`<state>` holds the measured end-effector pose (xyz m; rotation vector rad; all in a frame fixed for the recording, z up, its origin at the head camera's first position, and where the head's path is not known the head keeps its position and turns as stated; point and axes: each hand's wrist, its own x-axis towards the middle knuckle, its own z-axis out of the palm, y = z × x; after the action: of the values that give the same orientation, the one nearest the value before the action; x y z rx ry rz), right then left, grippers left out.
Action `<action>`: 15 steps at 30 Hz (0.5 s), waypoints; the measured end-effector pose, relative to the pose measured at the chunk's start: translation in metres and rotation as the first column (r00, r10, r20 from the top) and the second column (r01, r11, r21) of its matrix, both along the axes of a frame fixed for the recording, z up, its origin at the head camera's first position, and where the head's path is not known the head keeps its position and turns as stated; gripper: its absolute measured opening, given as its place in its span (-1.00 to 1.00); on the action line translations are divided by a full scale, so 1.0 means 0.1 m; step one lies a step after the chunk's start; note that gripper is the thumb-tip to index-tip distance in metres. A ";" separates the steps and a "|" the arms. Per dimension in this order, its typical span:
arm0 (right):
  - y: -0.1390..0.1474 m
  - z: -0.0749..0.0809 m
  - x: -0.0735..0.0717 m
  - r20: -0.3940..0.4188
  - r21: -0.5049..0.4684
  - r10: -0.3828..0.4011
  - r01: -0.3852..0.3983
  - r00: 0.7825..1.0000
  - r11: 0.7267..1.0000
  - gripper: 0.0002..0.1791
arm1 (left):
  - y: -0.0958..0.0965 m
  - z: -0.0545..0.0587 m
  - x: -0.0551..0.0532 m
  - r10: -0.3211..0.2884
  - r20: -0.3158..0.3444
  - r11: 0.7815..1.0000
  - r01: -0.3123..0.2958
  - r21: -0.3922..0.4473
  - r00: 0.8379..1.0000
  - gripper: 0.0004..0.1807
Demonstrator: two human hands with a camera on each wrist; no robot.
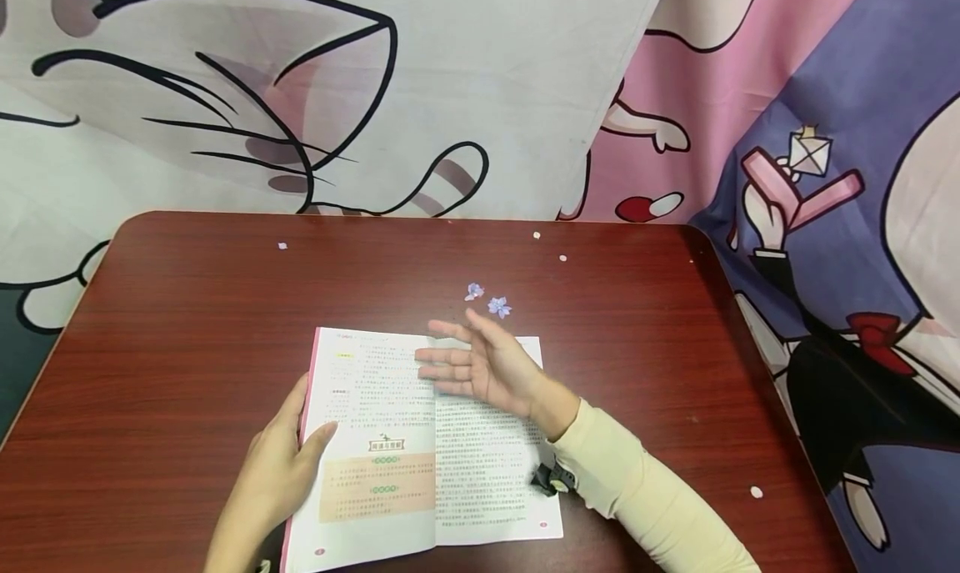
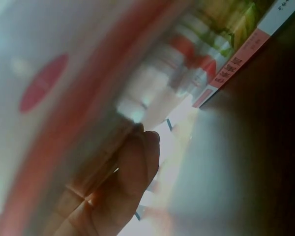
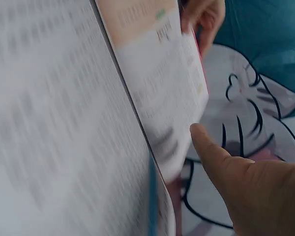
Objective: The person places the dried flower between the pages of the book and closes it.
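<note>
An open book [image 1: 491, 473] with printed text and a peach-coloured box lies before me in the head view. My left hand [image 1: 273, 464] grips its left edge, thumb on the page and the other fingers underneath. In the left wrist view, the fingers [image 2: 135, 162] show beneath the cover, partly blurred. Over the upper middle of the pages is my right hand [image 1: 487, 364], fingers straight and pointing left, holding nothing. The right wrist view shows the right hand's extended finger [image 3: 211, 150] beside the blurred pages [image 3: 54, 108]; whether it touches them I cannot tell.
Two small blue flowers [image 1: 499, 307] lie just beyond the book on the reddish-brown table [image 1: 172, 348]. Several tiny pale pieces, one at the right [image 1: 756, 492], are scattered about. A cartoon-printed cloth [image 1: 525, 81] hangs behind the table. A black device [image 1: 553, 479] is on the right wrist.
</note>
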<state>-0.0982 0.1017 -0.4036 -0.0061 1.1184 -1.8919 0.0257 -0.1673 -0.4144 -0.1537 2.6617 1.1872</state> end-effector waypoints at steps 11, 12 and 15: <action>0.37 0.10 -0.39 -0.006 0.004 -0.171 0.171 0.985 0.985 -0.22 | 0.00 0.00 0.00 -0.004 -0.019 0.999 0.004 0.036 1.000 -0.15; 0.39 0.09 -0.42 -0.005 0.005 -0.185 0.185 0.983 0.983 -0.22 | 0.00 0.00 0.00 -0.005 -0.023 0.999 0.006 0.038 1.000 -0.15; 0.44 0.05 -0.50 -0.002 0.004 -0.212 0.212 0.977 0.977 -0.22 | 0.01 0.01 0.00 0.002 -0.015 0.999 -0.002 0.042 1.000 -0.14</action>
<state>-0.1481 0.1461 -0.3981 0.1184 1.1624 -2.0780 0.0260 -0.1668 -0.4129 -0.1411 2.6474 1.2491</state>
